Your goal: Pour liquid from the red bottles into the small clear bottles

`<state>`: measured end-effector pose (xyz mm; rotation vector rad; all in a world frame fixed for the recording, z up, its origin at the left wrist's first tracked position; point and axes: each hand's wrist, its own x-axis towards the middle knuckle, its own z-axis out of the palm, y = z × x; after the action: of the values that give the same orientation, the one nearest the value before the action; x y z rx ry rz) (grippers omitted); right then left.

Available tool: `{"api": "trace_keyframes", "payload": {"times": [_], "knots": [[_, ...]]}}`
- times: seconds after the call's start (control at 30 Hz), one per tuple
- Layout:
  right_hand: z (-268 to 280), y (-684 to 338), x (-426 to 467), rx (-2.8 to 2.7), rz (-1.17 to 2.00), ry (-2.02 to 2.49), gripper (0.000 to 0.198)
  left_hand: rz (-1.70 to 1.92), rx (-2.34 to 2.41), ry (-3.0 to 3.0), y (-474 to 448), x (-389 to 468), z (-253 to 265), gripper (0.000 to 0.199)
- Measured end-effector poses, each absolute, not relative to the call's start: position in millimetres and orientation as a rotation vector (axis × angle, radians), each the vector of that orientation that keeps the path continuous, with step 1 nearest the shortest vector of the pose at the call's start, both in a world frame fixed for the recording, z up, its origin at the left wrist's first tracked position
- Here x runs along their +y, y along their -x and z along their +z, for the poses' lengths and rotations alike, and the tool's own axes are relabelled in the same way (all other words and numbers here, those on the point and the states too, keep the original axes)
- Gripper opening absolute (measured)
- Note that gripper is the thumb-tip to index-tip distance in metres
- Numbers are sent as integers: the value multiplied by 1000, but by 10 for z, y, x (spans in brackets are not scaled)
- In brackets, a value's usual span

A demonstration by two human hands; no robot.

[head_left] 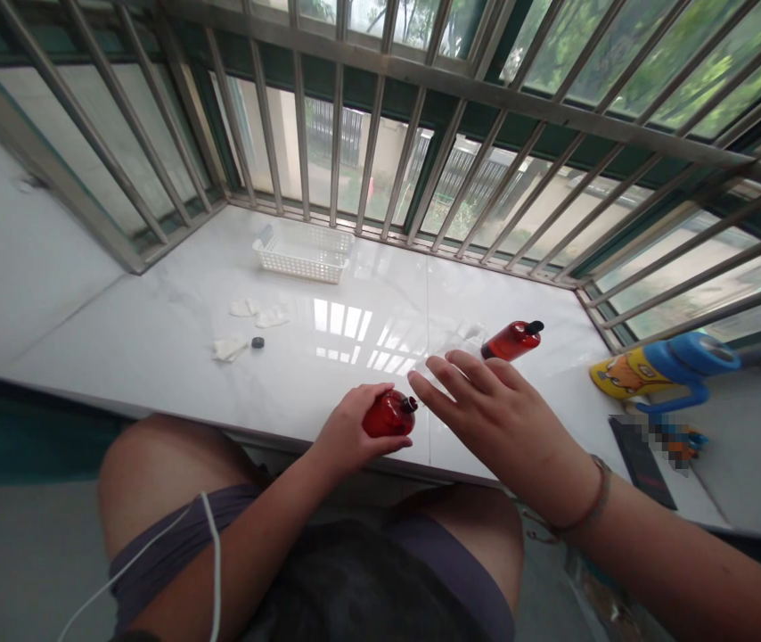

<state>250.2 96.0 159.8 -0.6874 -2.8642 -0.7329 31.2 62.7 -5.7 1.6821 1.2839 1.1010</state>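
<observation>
A small red translucent plastic bottle (388,415) is gripped by the left hand (352,432) (judged light, smooth, best held mid-body), the right hand (487,415) spread empty just beside it.

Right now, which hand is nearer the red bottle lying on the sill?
Right. The right hand hovers open just below and left of the lying red bottle, not touching it. The left hand is farther left, gripping another red bottle.

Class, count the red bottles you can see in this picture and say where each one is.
2. One red bottle is held in the left hand at the sill's near edge. The other bottle lies on its side on the sill, just beyond the open right hand. None seems hidden.
</observation>
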Motion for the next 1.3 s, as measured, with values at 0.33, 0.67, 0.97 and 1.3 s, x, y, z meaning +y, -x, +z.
{"api": "trace_keyframes", "payload": {"times": [0.33,0.67,0.97,1.3], "knots": [[1615,-2494,965,-2865,-749,680,45,1091,1286,-1689,-313,649,-48,82],[1428,-2548,1022,-2875,-516,859,53,1112,1302,-1649,-306,618,-50,82],[717,-2832,1100,-2291,472,1266,71,1149,1435,-1531,-98,609,-41,80],[10,-3115,973,-1843,654,1480,71,1198,1431,-1446,-19,744,-48,80]]}}
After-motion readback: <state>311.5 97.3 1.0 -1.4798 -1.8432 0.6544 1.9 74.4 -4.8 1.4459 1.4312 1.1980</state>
